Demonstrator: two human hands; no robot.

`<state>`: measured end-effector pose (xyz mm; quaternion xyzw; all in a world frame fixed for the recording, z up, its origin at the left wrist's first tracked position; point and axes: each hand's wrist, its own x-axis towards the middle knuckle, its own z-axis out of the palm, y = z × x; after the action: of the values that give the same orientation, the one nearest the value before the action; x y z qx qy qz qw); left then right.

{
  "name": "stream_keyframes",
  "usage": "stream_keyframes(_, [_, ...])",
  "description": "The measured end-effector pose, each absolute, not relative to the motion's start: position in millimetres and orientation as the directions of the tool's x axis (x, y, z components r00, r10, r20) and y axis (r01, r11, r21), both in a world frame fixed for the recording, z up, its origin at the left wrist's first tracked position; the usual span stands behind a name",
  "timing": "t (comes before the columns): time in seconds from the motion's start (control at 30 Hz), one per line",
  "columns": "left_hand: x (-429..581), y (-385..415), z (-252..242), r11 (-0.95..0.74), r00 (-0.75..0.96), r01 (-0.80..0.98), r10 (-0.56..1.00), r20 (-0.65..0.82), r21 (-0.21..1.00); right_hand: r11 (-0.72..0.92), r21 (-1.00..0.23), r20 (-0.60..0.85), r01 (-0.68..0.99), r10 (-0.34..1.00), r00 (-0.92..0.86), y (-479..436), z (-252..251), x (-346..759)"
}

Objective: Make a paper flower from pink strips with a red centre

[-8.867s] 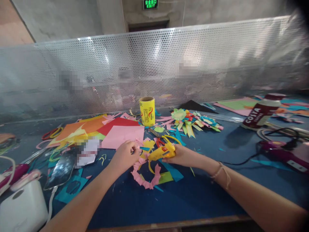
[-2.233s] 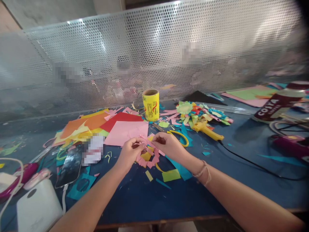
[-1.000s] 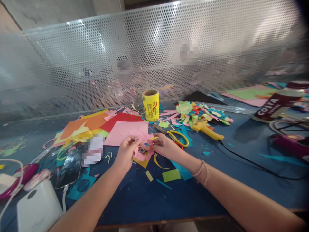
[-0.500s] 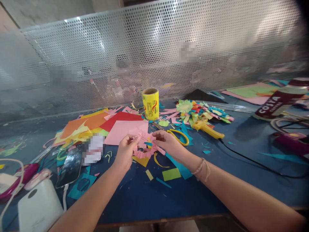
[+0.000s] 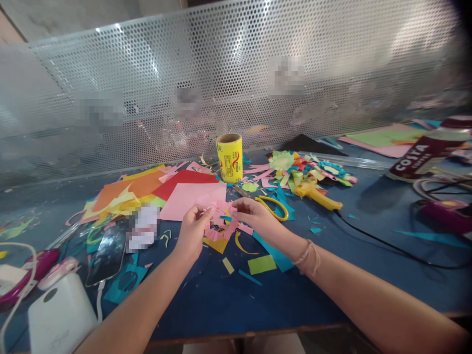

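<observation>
Pink ring point(image 5: 224, 232) inside the tabletop's front edge point(image 5: 217, 336): my left hand point(image 5: 191, 230) and right hand point(image 5: 257, 216) pinch it, likely for steadiness.

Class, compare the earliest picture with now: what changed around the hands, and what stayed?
The right hand has let go of the yellow glue gun, which now lies farther right and back, by the paper flowers. That hand now holds the pink paper ring with the left hand. The yellow roll and phone stayed put.

White glare streaks the softly blurred perforated screen point(image 5: 228, 83).
</observation>
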<state>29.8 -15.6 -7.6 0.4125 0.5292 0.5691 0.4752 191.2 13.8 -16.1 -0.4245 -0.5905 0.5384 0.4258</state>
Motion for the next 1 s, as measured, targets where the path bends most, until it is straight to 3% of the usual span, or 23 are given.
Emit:
stream_keyframes(0.47, [31.0, -16.2, -12.0, 0.000, -0.177, -0.059, 0.984, -0.010, 0.998, 0.104, -0.993, 0.084, 0.058, 0.957, -0.276, 11.4, -10.1, 190.4])
stream_keyframes(1.0, [32.6, -19.5, -9.5, -0.047, -0.163, 0.042, 0.985, 0.053, 0.998, 0.010, -0.997, 0.030, -0.078, 0.964, -0.262, 9.2, -8.8, 188.8])
